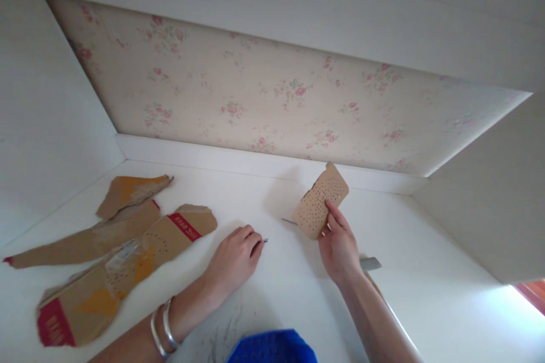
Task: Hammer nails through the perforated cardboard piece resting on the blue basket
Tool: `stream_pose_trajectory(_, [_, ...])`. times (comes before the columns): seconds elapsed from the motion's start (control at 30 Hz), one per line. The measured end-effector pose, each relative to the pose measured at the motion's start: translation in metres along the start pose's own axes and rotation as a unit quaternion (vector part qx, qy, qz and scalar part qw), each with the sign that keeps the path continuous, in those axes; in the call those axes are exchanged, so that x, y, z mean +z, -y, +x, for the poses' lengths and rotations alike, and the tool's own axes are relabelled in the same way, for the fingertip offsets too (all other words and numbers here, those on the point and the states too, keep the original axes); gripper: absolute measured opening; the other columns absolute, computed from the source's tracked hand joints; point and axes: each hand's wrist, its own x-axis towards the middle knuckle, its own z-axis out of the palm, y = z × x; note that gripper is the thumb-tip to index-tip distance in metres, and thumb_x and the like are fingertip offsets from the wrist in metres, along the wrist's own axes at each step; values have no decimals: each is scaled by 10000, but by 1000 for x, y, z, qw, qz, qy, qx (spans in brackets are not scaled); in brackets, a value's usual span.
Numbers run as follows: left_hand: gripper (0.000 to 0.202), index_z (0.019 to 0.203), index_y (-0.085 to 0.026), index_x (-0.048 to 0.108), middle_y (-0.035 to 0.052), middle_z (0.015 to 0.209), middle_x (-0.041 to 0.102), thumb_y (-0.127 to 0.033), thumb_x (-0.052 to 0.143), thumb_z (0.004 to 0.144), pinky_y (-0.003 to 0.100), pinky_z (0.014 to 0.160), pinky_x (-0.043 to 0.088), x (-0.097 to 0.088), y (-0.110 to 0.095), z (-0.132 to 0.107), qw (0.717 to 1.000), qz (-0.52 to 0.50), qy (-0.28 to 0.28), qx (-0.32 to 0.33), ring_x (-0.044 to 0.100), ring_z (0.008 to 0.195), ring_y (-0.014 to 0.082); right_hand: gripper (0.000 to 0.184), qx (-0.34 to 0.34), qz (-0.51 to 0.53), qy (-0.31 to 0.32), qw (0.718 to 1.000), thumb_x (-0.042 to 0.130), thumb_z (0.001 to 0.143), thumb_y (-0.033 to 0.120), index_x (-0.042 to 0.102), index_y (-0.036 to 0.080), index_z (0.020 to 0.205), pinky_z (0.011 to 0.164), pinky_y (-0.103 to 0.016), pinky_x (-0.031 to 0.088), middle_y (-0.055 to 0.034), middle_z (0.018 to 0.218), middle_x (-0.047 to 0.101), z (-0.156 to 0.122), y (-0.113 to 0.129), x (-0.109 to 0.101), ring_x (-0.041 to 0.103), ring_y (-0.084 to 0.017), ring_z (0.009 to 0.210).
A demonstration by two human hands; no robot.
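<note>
My right hand [340,244] pinches a piece of brown cardboard [319,204] by its lower right edge, thumb on the face. Many small holes dot that face, and the cardboard is tilted up off the white surface. A thin dark rod [289,221] shows at its left edge; the rest of it is hidden. My left hand [236,258] is closed, palm down, close to the white surface. Small thin metal tips [265,240] poke out from its fingers, too small to name. Two silver bangles [164,329] circle the left wrist.
Torn cardboard strips [128,227] and a longer piece with red ends [89,309] lie at left. A blue object with a textured face [272,347] is at the bottom edge. Beside my right wrist lies a flat grey object [370,264]. White panels [472,198] and floral wallpaper [255,96] enclose the surface.
</note>
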Motion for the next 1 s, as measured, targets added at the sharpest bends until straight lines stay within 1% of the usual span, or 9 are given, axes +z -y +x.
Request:
stream_pose_trajectory(0.07, [207, 916, -179, 683, 49, 901, 652, -188, 486, 977, 333, 811, 498, 0, 2, 0, 1000, -1, -9, -1, 625, 865, 203, 343, 5, -14, 30, 999, 759, 718, 398, 725, 308, 1047, 808, -312, 509, -2, 1259, 678, 9, -2, 10, 617, -200, 1084])
stream_pose_trajectory(0.2, [235, 912, -169, 683, 56, 883, 655, -158, 459, 981, 333, 805, 500, -2, 2, 1, 1000, -2, -21, -11, 635, 845, 201, 345, 29, -50, 80, 995, 797, 683, 424, 751, 288, 997, 758, -323, 505, -26, 1164, 713, 21, -13, 27, 626, -223, 1018])
stream_pose_trajectory(0.4, [226, 934, -153, 684, 65, 896, 663, -143, 462, 976, 326, 784, 508, -4, 3, 2, 999, 0, -29, -27, 650, 839, 206, 364, 69, -83, 115, 988, 797, 692, 455, 745, 298, 1016, 691, -341, 514, -46, 1131, 716, 2, -16, 31, 629, -249, 957])
stream_pose_trajectory(0.6, [264, 936, -160, 682, 56, 895, 650, -174, 427, 1002, 327, 796, 507, -3, 4, 5, 999, -4, -35, -39, 644, 837, 200, 310, 62, -57, 91, 992, 788, 696, 450, 732, 329, 976, 704, -322, 519, -11, 1164, 696, -7, -12, 29, 607, -235, 1022])
stream_pose_trajectory(0.67, [265, 998, -155, 677, 66, 933, 644, -213, 418, 1014, 343, 825, 506, -3, 2, 6, 998, 1, -41, -40, 635, 873, 210, 310, 55, -50, 79, 994, 795, 688, 449, 731, 328, 966, 695, -306, 512, -4, 1134, 701, -8, -12, 27, 608, -227, 1004])
stream_pose_trajectory(0.73, [249, 1098, -156, 666, 83, 997, 633, -256, 457, 1005, 374, 865, 500, -3, 0, 7, 998, 10, -44, -37, 619, 923, 232, 315, 51, -47, 73, 995, 801, 683, 451, 733, 318, 961, 691, -295, 506, -5, 1114, 705, -11, -12, 25, 610, -225, 994])
stream_pose_trajectory(0.8, [246, 1138, -177, 673, 87, 1028, 618, -265, 499, 987, 395, 881, 498, -3, -1, 8, 999, 19, -41, -30, 606, 934, 242, 322, 51, -46, 71, 995, 800, 686, 460, 736, 308, 962, 701, -295, 504, -9, 1112, 710, -16, -12, 21, 610, -229, 1002])
stream_pose_trajectory(0.9, [248, 1079, -205, 717, 81, 1014, 603, -226, 488, 988, 396, 877, 505, -1, -1, 8, 999, 27, -35, -20, 599, 915, 233, 327, 55, -48, 69, 995, 793, 699, 469, 736, 302, 975, 729, -308, 508, -14, 1133, 710, -26, -10, 14, 603, -241, 1046])
stream_pose_trajectory(1.0, [269, 1076, -208, 724, 91, 1063, 593, -207, 469, 993, 398, 876, 510, 1, 0, 6, 998, 42, -38, -10, 598, 934, 232, 321, 57, -55, 62, 995, 784, 715, 471, 736, 300, 983, 756, -317, 509, -15, 1158, 705, -37, -5, 4, 590, -250, 1087])
